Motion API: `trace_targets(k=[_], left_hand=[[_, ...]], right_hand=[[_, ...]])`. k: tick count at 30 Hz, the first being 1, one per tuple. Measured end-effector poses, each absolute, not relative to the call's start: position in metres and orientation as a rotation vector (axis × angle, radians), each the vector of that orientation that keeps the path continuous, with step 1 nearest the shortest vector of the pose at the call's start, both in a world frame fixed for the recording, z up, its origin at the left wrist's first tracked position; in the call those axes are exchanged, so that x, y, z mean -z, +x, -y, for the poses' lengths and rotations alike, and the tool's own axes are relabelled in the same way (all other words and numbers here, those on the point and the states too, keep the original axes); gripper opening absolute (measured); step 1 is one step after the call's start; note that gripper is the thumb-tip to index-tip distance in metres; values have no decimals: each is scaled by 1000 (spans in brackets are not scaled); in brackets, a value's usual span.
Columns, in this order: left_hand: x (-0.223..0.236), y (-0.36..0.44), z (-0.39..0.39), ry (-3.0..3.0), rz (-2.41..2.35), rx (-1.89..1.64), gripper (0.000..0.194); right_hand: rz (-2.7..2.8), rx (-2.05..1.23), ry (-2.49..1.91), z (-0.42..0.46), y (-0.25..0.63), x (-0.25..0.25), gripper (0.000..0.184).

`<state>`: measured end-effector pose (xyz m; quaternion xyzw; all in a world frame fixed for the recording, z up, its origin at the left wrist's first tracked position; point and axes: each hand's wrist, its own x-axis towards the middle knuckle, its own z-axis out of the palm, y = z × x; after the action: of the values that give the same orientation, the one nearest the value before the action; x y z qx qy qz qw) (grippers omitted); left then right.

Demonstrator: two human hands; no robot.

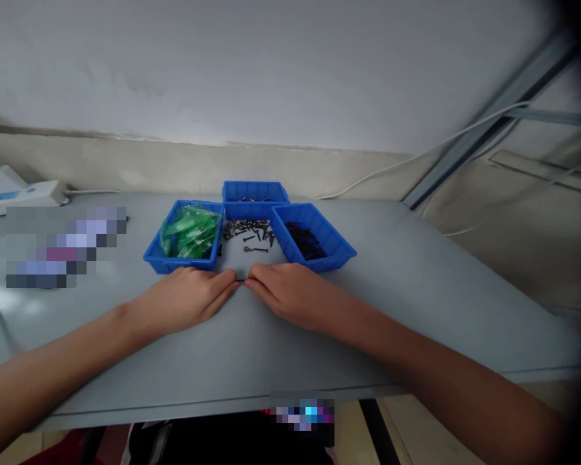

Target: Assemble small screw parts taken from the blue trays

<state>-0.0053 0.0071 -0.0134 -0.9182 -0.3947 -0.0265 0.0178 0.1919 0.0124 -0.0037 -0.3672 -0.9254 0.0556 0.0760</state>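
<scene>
My left hand (pixel 191 297) and my right hand (pixel 293 294) meet just above the grey table, fingertips pinched and almost touching. A thin dark piece that looks like a black screw (pixel 241 280) spans the small gap, with an end in each hand; the fingers hide most of it. Just beyond lies a loose pile of black screws and small metal fittings (pixel 252 227). One screw with a fitting at its end (pixel 255 249) lies apart, nearer my hands. Black screws (pixel 303 240) fill part of the blue bin (pixel 336 239) at right.
Left stands a blue bin (pixel 180 265) with green plastic bags (pixel 193 229). Another blue bin (pixel 249 210) behind holds small metal parts. A blurred-out object (pixel 68 248) and a white power strip (pixel 24 197) lie left. The table's front edge (pixel 213 409) is close to my body.
</scene>
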Motion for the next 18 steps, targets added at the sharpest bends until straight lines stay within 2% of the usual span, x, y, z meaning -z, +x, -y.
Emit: trace_targets(k=[7,13,18], left_hand=[[15,-7,-7,-2810,1249,33,33],[14,-6,-8,-2871,1270,62,33],[13,-5,-8,-2870,1273,40,33]], right_hand=[[2732,-201,-1199,-12,191,4,20],[2800,-65,-1137,-13,191,6,24],[2802,-116,-1133,-13,190,3,23]])
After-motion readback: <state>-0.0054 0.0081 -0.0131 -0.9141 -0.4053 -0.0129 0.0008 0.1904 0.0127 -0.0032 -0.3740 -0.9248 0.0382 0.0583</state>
